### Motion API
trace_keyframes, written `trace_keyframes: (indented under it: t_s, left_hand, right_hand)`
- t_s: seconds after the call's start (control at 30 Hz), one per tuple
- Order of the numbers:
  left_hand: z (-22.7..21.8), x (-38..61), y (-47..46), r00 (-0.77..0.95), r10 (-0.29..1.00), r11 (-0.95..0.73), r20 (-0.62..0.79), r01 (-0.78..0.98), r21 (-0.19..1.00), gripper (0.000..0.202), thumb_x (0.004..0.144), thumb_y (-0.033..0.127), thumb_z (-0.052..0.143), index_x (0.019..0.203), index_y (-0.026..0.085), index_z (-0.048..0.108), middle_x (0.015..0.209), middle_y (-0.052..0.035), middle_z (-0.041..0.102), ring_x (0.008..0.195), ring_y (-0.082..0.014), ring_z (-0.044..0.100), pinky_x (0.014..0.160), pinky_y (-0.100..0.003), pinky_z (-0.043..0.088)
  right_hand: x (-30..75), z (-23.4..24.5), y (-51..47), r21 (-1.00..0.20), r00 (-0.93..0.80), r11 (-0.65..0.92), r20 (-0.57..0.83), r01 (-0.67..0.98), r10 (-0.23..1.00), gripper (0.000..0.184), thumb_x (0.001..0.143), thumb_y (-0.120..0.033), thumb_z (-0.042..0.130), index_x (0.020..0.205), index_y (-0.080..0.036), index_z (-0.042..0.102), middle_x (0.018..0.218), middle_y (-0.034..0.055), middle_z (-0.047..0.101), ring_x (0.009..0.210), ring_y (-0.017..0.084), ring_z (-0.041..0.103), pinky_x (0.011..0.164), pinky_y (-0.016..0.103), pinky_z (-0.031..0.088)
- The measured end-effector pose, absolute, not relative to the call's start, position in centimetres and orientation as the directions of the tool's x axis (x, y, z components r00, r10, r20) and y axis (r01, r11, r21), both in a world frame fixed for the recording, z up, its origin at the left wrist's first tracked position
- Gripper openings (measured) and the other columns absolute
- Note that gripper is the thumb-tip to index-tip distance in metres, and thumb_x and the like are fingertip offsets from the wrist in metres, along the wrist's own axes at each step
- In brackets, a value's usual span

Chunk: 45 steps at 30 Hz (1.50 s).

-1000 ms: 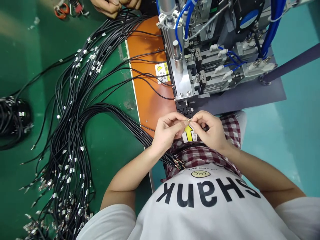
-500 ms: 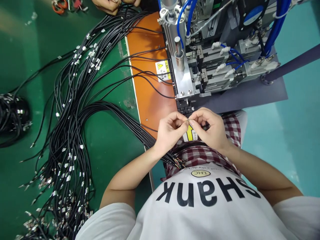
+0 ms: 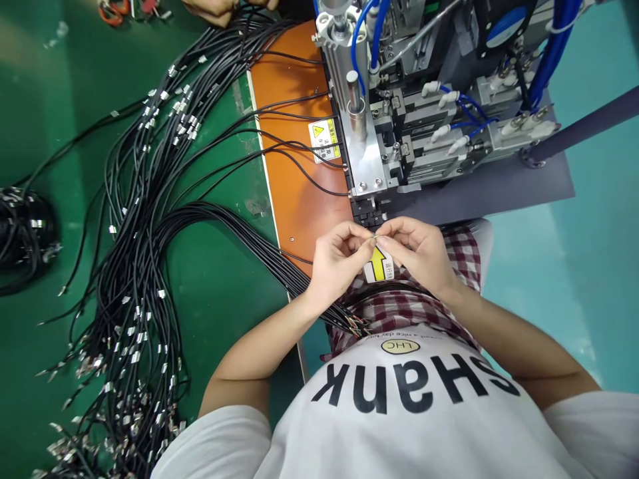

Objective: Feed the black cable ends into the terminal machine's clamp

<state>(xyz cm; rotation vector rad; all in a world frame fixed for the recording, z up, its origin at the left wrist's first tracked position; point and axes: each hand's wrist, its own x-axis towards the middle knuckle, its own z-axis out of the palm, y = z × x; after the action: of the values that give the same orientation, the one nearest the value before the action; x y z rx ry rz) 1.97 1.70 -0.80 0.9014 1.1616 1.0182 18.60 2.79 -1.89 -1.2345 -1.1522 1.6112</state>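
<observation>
A green tabletop [image 3: 44,100] fills the left of your head view, a teal surface [image 3: 574,299] lies to the right, and an orange board [image 3: 294,146] sits directly in front of you. Black cables [image 3: 134,266] with small metal terminals on their ends sprawl in loose bundles across the green, and a tight coil of the same cable [image 3: 24,239] lies at the far left. Several strands cross the orange board to the base of a pneumatic press [image 3: 364,100] fitted with blue air hoses [image 3: 554,53]. One bundle passes under your left forearm [image 3: 259,339] and ends in stripped, coloured cores [image 3: 355,324] against your checked apron [image 3: 464,259]. Your left hand [image 3: 339,259] and right hand [image 3: 414,256] are raised just in front of the press's dark die block [image 3: 367,213], above a yellow arrow sticker [image 3: 378,264]. Your grip is closed on both sides: the fingertips of each hand come together on a fine wire end [image 3: 374,236], which is held between them, though it is too thin to make out clearly. At the top edge, a co-worker's hands [image 3: 212,8] work near a red-handled tool [image 3: 110,12].
</observation>
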Motion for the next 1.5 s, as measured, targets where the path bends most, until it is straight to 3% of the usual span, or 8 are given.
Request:
trace_keyframes:
  t_s: [0.23, 0.67, 0.97, 1.23, 1.5]
  left_hand:
    - [-0.9, 1.8, 1.7, 0.101, 0.942, 0.331, -0.319, -0.143, 0.933, 0.027, 0.08, 0.038, 0.082, 0.086, 0.018, 0.066, 0.063, 0.0031, 0.058, 0.049, -0.0058, 0.047, 0.042, -0.017, 0.038]
    - [-1.0, 1.8, 1.9, 0.099, 0.964, 0.257, -0.248, -0.088, 0.962, 0.025, 0.079, 0.035, 0.083, 0.085, 0.015, 0.068, 0.072, -0.0003, 0.064, 0.06, -0.0073, 0.055, 0.055, -0.019, 0.046]
    - [-1.1, 1.8, 1.7, 0.133, 0.933, 0.354, -0.335, -0.169, 0.92, 0.026, 0.082, 0.039, 0.08, 0.086, 0.018, 0.065, 0.063, 0.0031, 0.058, 0.047, -0.0053, 0.045, 0.04, -0.017, 0.036]
    - [-1.2, 1.7, 1.8, 0.127, 0.932, 0.357, -0.34, -0.16, 0.92, 0.031, 0.08, 0.042, 0.082, 0.085, 0.018, 0.064, 0.062, 0.003, 0.058, 0.046, -0.0051, 0.045, 0.039, -0.017, 0.037]
    - [-1.4, 1.8, 1.7, 0.127, 0.94, 0.334, -0.316, -0.153, 0.93, 0.025, 0.087, 0.041, 0.075, 0.085, 0.019, 0.064, 0.059, 0.0044, 0.05, 0.048, -0.0058, 0.042, 0.04, -0.017, 0.035]
  right_hand:
    - [18.7, -2.1, 2.8, -0.965, -0.225, -0.253, -0.232, -0.072, 0.946, 0.02, 0.085, -0.036, 0.076, 0.091, -0.018, 0.071, 0.075, 0.0001, 0.066, 0.055, 0.008, 0.05, 0.047, 0.022, 0.037]
    - [18.6, -2.3, 2.9, -0.973, -0.195, -0.226, -0.212, -0.052, 0.958, 0.017, 0.085, -0.035, 0.076, 0.085, -0.018, 0.07, 0.073, 0.0001, 0.066, 0.057, 0.01, 0.054, 0.049, 0.023, 0.041]
    - [18.3, -2.7, 2.6, -0.978, -0.167, -0.2, -0.188, -0.059, 0.968, 0.018, 0.086, -0.036, 0.074, 0.085, -0.019, 0.069, 0.073, -0.0004, 0.066, 0.057, 0.01, 0.053, 0.05, 0.023, 0.042]
    - [18.4, -2.9, 2.6, -0.974, -0.177, -0.219, -0.205, -0.063, 0.963, 0.019, 0.085, -0.038, 0.076, 0.088, -0.019, 0.07, 0.076, 0.0009, 0.067, 0.06, 0.011, 0.056, 0.05, 0.024, 0.044]
    - [17.8, -2.7, 2.2, -0.968, -0.107, -0.239, -0.231, -0.071, 0.967, 0.016, 0.085, -0.035, 0.075, 0.084, -0.02, 0.069, 0.071, -0.0008, 0.063, 0.058, 0.011, 0.053, 0.05, 0.024, 0.042]
